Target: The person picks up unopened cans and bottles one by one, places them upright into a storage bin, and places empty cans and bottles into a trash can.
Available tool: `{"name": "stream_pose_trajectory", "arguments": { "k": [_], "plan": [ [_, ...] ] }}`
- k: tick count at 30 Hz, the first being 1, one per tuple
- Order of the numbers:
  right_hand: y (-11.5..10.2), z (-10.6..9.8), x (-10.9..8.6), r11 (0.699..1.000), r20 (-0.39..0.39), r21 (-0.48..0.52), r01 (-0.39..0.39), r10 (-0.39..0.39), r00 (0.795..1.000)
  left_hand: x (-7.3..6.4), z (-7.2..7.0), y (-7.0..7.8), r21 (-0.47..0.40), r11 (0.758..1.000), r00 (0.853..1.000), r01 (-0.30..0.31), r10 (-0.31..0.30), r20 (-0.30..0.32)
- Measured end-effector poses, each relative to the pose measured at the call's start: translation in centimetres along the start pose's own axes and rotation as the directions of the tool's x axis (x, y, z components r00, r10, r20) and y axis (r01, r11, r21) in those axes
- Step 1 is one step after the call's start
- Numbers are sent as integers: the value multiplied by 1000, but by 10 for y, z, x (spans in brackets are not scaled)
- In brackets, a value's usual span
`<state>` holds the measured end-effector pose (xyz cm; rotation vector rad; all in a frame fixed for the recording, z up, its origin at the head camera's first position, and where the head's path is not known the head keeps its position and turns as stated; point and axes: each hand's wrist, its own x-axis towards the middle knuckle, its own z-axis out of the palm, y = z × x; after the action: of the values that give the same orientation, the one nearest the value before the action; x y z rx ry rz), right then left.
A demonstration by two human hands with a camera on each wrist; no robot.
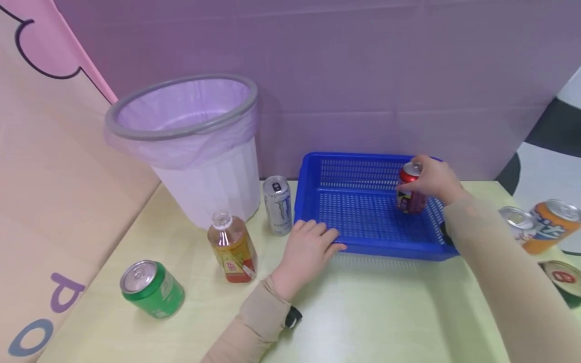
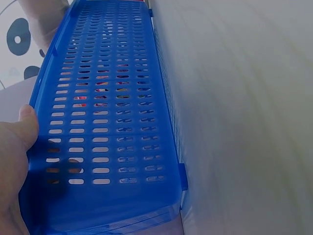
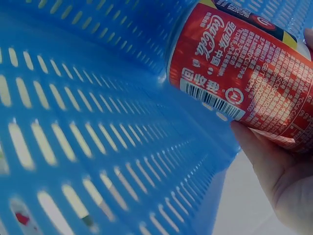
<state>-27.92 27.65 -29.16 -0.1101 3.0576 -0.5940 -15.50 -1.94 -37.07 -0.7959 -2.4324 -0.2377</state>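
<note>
My right hand (image 1: 436,179) grips a red Coca-Cola can (image 1: 412,189) inside the right part of the blue basket (image 1: 363,247). In the right wrist view the can (image 3: 244,73) shows its printed side and barcode, with the thumb curled against it. At the basket's front left corner, my left hand (image 1: 308,249) holds the rim. The left wrist view has the thumb (image 2: 28,125) over the rim and the slotted basket wall (image 2: 107,205) beside it; the other fingers are partly seen through the slots.
Left of the basket stand a white Monster can (image 1: 278,206), a bottle of reddish drink (image 1: 233,249), a green can (image 1: 154,290) and a lined white bin (image 1: 213,176). Right of it are an orange can (image 1: 551,227), a silver-topped can (image 1: 517,219) and a dark can (image 1: 563,280).
</note>
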Motion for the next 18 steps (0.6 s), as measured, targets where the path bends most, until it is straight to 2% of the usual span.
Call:
{"name": "stream_pose_trajectory", "arguments": {
  "k": [18],
  "plan": [
    [7,11,4,1000,-2,10,-22,22,1000,0,-2,0,6,1000,1000,-2,2,7]
  ]
}}
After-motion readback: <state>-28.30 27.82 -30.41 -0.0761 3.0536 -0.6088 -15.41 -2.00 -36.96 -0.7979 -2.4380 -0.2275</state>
